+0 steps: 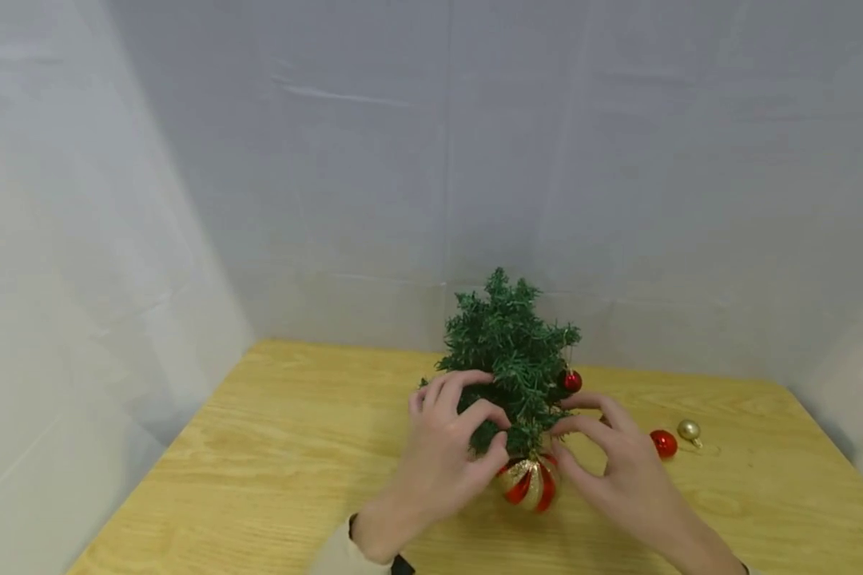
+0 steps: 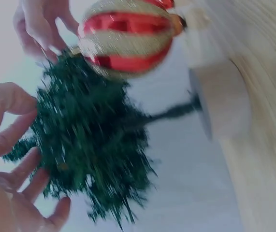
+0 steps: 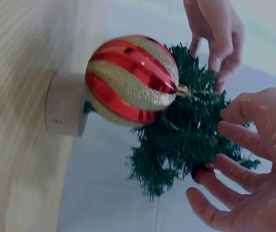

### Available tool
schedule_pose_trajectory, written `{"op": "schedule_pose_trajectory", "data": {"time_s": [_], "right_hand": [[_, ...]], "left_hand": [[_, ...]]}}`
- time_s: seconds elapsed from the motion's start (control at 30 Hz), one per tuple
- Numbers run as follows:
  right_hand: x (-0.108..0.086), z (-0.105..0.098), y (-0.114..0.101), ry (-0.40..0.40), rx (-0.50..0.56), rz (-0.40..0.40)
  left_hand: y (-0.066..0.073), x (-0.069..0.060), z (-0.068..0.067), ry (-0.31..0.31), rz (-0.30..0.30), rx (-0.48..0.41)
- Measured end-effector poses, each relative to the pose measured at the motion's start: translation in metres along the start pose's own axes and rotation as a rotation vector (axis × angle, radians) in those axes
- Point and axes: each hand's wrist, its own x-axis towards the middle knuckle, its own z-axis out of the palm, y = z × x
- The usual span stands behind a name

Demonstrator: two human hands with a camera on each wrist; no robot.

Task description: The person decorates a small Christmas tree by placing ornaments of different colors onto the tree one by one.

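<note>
A small green artificial tree (image 1: pixel 507 343) stands on a round pale base (image 2: pixel 225 101). A large red and gold striped ball (image 1: pixel 530 484) hangs low at its front, its gold cap and thin loop against the branches in the right wrist view. My left hand (image 1: pixel 449 447) is at the tree's left front, fingers bent and spread, their tips at the greenery. On the other side, my right hand (image 1: pixel 618 463) has its thumb and index finger slightly apart beside the branch above the ball. Neither hand clearly grips anything. A small red ball (image 1: pixel 572 381) hangs on the tree's right side.
To the right of my right hand, a red ball (image 1: pixel 664 444) and a small gold ball (image 1: pixel 689 430) lie on the wooden table (image 1: pixel 273 447). Pale cloth (image 1: pixel 374 192) stands behind the table and along its sides.
</note>
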Motion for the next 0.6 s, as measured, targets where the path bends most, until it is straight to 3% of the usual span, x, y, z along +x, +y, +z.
{"op": "schedule_pose_trajectory", "data": {"time_s": [0.2,0.33,0.6], "right_hand": [[-0.008,-0.014,0.011,0.094,0.067,-0.039],[-0.012,-0.024,0.026,0.139,0.070,-0.075],[-0.018,-0.039,0.057,0.146,-0.004,-0.069]], "left_hand": [[-0.026,-0.008,-0.014,0.071,0.028,-0.006],[-0.041,-0.010,-0.020,0.066,0.021,-0.016],[-0.052,-0.013,-0.022,0.055,0.061,-0.025]]}}
